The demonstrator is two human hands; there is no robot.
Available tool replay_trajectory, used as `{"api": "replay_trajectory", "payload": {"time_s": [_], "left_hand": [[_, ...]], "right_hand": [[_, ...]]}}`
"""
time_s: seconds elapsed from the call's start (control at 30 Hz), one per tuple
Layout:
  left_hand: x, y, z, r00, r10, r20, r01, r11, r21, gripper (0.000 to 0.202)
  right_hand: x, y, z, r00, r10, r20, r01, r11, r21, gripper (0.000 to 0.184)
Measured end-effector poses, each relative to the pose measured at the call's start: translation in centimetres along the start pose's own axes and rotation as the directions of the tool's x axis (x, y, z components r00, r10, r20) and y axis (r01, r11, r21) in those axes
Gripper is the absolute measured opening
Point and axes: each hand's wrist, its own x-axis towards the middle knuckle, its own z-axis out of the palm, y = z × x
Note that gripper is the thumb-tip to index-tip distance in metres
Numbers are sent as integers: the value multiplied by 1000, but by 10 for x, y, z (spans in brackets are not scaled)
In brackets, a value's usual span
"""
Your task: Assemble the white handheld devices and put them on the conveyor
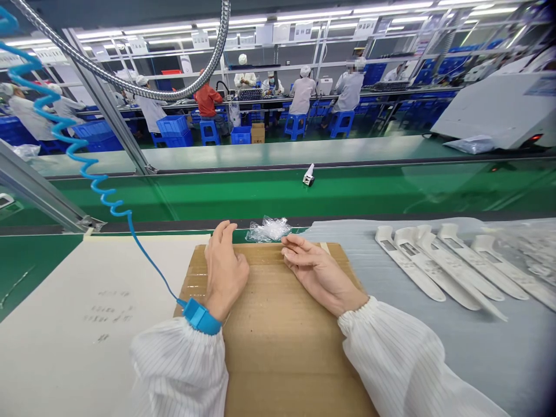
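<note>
My left hand (226, 267) is over the left side of a flat cardboard sheet (286, 347), its fingers stretched forward and nothing seen in them. A blue wrist strap (202, 317) with a coiled cord circles that wrist. Across from it, my right hand (319, 272) hovers over the sheet's right half, palm turned inward, fingers loosely bent and apart, with no object in them. Just beyond the fingertips lies a crumpled clear plastic bag (269, 229). Whether either hand touches the cardboard is hard to tell.
Several white curved plastic shells (410, 263) lie on grey foam sheeting (391, 359) at right, beside bagged parts (532, 249). A small white device (308, 175) rests on the green belt (234, 197). Left is a pale board (87, 359). A metal hose (174, 94) hangs overhead; co-workers sit beyond.
</note>
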Motion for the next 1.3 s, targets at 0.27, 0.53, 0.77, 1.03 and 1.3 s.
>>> {"api": "replay_trajectory", "payload": {"time_s": [0.27,0.53,0.77,1.03,1.3], "left_hand": [[-1,4,1,998,-53,-40,56,995,82,67],[-4,1,9,992,-126,-30,126,992,-9,69],[-6,3,12,988,-147,-51,143,987,-71,70],[-6,6,9,990,-140,-19,138,988,-67,66],[0,11,1,993,-84,-84,49,935,-352,46]], "right_hand": [[29,-39,-14,978,-203,37,205,936,-285,32],[167,-105,-48,859,-511,-43,83,220,-972,35],[238,-81,-25,859,-509,56,15,-83,-996,35],[210,-70,-1,864,-494,92,0,-183,-983,14],[73,-96,35,885,-402,233,363,285,-887,42]]}}
